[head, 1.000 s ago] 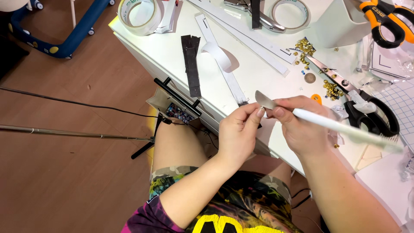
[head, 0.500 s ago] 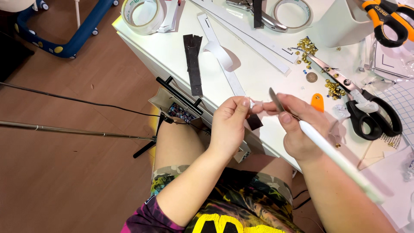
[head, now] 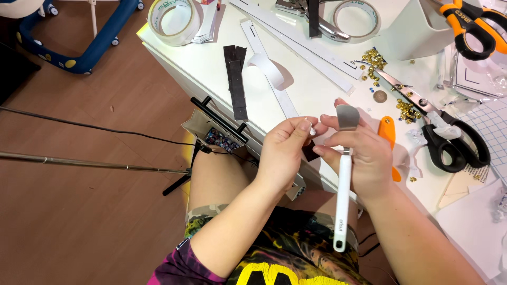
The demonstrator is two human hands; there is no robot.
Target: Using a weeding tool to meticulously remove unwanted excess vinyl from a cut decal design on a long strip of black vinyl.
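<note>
My right hand (head: pixel 362 153) grips a white-handled scraper tool (head: pixel 343 195) with a flat metal blade (head: pixel 347 117) pointing up and the handle hanging toward my lap. My left hand (head: pixel 285 150) pinches a small white scrap (head: pixel 312 130) at its fingertips, right beside the right hand's fingers. A small dark piece (head: pixel 310 152) sits between the two hands. Both hands hover over the front edge of the white table (head: pixel 211 79).
On the table lie a black strip (head: pixel 236 79), white strips (head: pixel 274 74), tape rolls (head: pixel 173 20), brass studs (head: pixel 374 62), black scissors (head: pixel 449 137), an orange cutter (head: pixel 388 134) and orange-handled snips (head: pixel 470 26). An open drawer (head: pixel 216 132) sits below. A cable and tripod legs cross the wooden floor.
The scraper has swung from pointing out to the right to standing upright with its handle down. My left hand's fingers have pulled a small white scrap away beside the blade.
</note>
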